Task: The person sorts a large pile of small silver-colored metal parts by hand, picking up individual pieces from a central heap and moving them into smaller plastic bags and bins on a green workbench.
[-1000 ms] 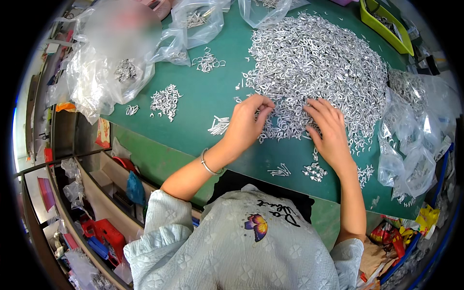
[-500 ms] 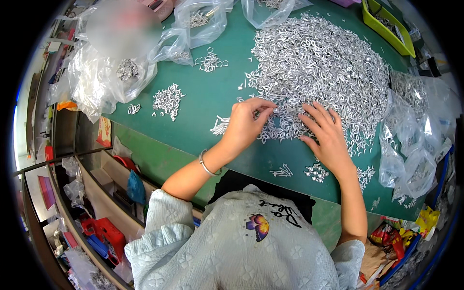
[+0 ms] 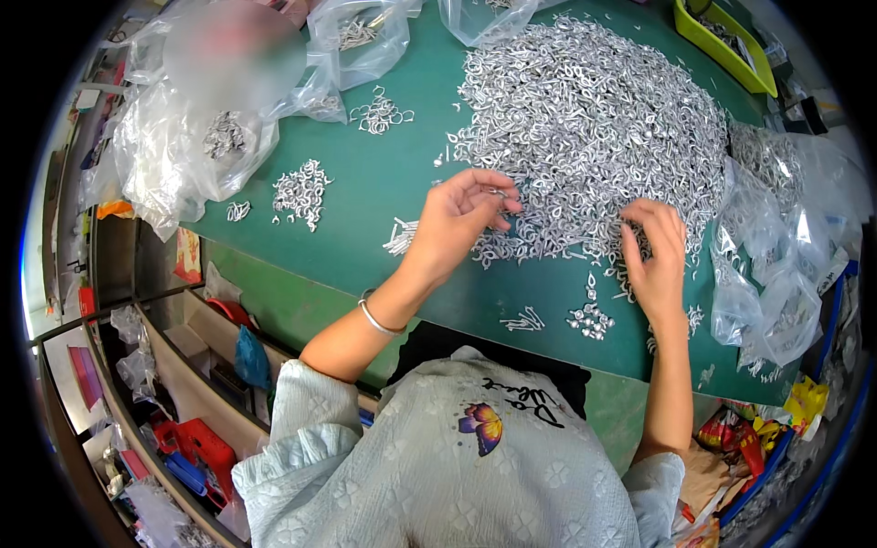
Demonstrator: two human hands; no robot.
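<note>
Left hand [image 3: 457,215] – raised at the near left edge of the pile, fingers curled loosely with the thumb, a small silver piece [image 3: 497,193] seemingly held among them; exact grip unclear

Right hand [image 3: 660,251] – well apart from the left, fingers bent at the pile's near right edge, thumb spread; whether anything is held, cannot tell

Pile of silver pieces [image 3: 585,119], one, large, on green table [image 3: 365,183], beyond and between both hands

Small groups, nearby: straight pins [image 3: 402,237], beside the left wrist; round-headed pieces [image 3: 591,320], left of the right forearm

Risks, as judged: slack fingers could drop the held piece among near-lookalikes; a sideways sweep of the right forearm could scatter the round-headed pieces; pile edge, if pushed nearer, could mix kinds
</note>
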